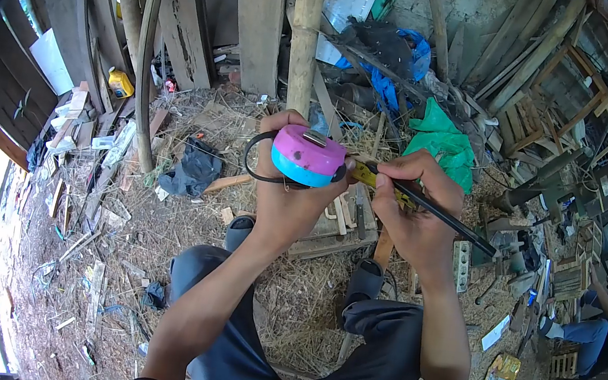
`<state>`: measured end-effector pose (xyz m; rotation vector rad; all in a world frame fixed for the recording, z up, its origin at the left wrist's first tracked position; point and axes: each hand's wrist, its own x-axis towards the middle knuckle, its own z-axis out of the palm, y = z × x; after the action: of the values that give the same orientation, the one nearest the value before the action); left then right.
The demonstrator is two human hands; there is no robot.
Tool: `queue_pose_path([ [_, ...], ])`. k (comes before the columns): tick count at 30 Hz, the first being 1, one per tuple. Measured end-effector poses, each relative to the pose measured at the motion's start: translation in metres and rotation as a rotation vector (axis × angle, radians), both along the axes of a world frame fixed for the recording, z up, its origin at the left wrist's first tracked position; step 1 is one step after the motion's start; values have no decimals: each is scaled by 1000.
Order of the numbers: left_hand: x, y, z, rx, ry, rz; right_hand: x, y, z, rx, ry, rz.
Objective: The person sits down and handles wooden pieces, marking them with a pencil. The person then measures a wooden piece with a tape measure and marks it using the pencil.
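My left hand point(282, 206) is closed round a pink and light-blue tape measure point(309, 153), raised in front of my chest. A metal clip shows on its top, and a black wrist strap point(249, 155) loops out at its left. The yellow tape blade point(365, 174) sticks out a short way to the right. My right hand point(425, 215) pinches a black pencil point(440, 215) that slants down to the right. Its fingertips also touch the blade. Below my hands, partly hidden, lie wooden pieces point(331, 244) on the ground between my feet.
A wooden post point(304, 42) stands just ahead, with planks point(258, 20) leaning behind. A black plastic bag point(202, 168) and a green sheet point(439, 139) lie on the litter-strewn ground. Another person point(600, 321) sits at the far right, near a yellow packet point(502, 373).
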<state>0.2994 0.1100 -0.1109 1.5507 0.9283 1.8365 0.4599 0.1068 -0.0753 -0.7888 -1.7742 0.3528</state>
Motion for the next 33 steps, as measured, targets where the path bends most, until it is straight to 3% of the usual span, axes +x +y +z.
queue_pose_path([
  [7,2,-1,1,-44,-80,-52,2,1,0,15,-33,4],
  [16,1,0,1,39,51,70,0,1,7,42,55,-90],
  [18,3,-3,5,-123,-211,-73,2,3,10,92,-102,-113],
  [19,2,-3,5,-122,-210,-73,2,4,8,93,-101,-113],
  [21,0,-2,5,-63,-58,13,1,6,2,-9,-108,-14],
  [24,-1,-1,5,-52,-31,31,-1,1,2,-207,-13,10],
  [33,-3,-3,6,-85,-88,5,0,-3,5,-315,80,54],
])
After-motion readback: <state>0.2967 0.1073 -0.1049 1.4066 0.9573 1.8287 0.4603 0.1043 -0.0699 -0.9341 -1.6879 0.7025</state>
